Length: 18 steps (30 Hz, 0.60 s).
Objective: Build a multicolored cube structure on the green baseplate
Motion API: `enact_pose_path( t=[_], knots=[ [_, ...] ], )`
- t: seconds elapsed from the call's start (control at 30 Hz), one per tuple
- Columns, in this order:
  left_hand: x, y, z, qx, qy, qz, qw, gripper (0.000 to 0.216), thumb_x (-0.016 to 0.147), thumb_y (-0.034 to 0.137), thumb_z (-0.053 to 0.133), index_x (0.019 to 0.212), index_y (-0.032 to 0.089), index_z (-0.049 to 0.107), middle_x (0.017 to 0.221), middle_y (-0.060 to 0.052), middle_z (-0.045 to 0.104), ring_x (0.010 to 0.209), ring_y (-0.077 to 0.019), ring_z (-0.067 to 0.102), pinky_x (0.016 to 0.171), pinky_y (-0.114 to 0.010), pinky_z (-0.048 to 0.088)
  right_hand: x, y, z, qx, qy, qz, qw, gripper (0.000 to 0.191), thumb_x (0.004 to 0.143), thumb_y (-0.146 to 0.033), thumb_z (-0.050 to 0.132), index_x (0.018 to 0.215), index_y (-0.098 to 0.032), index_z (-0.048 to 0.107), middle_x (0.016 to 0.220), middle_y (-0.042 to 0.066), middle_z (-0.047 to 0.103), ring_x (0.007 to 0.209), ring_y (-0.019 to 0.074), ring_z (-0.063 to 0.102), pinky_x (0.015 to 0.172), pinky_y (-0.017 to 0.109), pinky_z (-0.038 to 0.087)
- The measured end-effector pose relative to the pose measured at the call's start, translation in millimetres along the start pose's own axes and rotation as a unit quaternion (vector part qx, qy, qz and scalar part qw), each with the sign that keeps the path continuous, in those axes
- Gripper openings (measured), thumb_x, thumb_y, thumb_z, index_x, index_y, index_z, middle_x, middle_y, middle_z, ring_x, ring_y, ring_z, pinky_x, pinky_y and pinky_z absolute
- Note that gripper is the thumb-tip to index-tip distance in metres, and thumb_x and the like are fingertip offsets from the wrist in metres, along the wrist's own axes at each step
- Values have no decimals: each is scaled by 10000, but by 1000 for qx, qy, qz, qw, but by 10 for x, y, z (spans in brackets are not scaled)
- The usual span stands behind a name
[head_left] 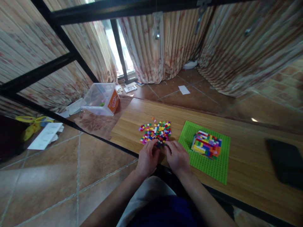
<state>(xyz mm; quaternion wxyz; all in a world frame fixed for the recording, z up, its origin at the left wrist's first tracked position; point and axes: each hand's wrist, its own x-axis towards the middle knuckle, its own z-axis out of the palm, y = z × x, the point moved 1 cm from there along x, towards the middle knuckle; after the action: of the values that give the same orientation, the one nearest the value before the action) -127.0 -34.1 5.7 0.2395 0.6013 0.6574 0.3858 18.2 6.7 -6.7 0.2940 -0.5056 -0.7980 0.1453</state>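
Note:
A loose pile of small colourful toy bricks lies on the wooden table. At its near edge are my left hand and my right hand, a short gap apart. The fingers of both are bent and drawn together at the nearest bricks; what they pinch is too small to make out. To the right, a green baseplate lies flat on the table. On it stands a block-shaped build of mixed-colour bricks, a little blurred, with neither hand touching it.
The long wooden table carries a dark flat object at its right. Beyond its far left corner, a clear plastic box with an orange label sits on a mat. Papers lie on the tiled floor. Dark metal bars and curtains stand behind.

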Motion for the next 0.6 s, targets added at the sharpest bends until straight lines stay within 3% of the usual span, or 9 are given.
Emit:
enact_pose_path(
  t=[0.13, 0.23, 0.33, 0.43, 0.53, 0.6],
  knots=[
    [17, 75, -4, -159, -12, -77, 984, 334, 849, 196, 591, 1183, 188, 596, 970, -45, 666, 852, -154, 644, 804, -307, 542, -65, -50, -138, 101, -3, -18, 995, 259, 965, -230, 474, 1128, -236, 676, 1025, 77, 701, 947, 198, 649, 840, 341, 527],
    [47, 152, 22, -283, -72, -115, 949, 314, 824, 255, 639, 1128, 180, 615, 904, -31, 666, 796, -143, 639, 748, -276, 534, -114, -78, -262, 152, -11, -29, 988, 271, 959, -243, 492, 1146, -267, 687, 1042, 70, 704, 971, 193, 655, 844, 338, 547],
    [60, 231, 48, -340, -110, -129, 925, 308, 797, 301, 689, 1075, 175, 644, 925, -43, 682, 819, -148, 641, 761, -273, 529, -166, -71, -379, 194, -4, -9, 981, 227, 946, -268, 527, 1055, -277, 726, 968, 59, 716, 907, 189, 666, 805, 331, 558],
    [44, 315, 103, -376, -132, -137, 907, 275, 793, 329, 709, 1018, 174, 676, 947, -54, 698, 861, -156, 647, 809, -286, 531, -239, -48, -465, 265, 13, 75, 961, 180, 921, -314, 585, 993, -277, 746, 934, 47, 730, 869, 185, 679, 779, 324, 564],
    [10, 417, 221, -409, -160, -144, 887, 225, 777, 303, 727, 956, 171, 691, 932, -52, 707, 873, -157, 653, 848, -295, 533, -332, -28, -500, 340, 50, 192, 919, 176, 887, -349, 628, 967, -266, 761, 947, 46, 751, 883, 199, 699, 777, 336, 574],
    [-8, 481, 316, -408, -145, -152, 888, 199, 757, 268, 739, 923, 169, 691, 903, -42, 706, 848, -150, 653, 838, -289, 536, -389, -16, -502, 375, 70, 251, 890, 192, 865, -372, 646, 947, -252, 772, 951, 50, 765, 882, 210, 708, 788, 356, 578]
  ],
)
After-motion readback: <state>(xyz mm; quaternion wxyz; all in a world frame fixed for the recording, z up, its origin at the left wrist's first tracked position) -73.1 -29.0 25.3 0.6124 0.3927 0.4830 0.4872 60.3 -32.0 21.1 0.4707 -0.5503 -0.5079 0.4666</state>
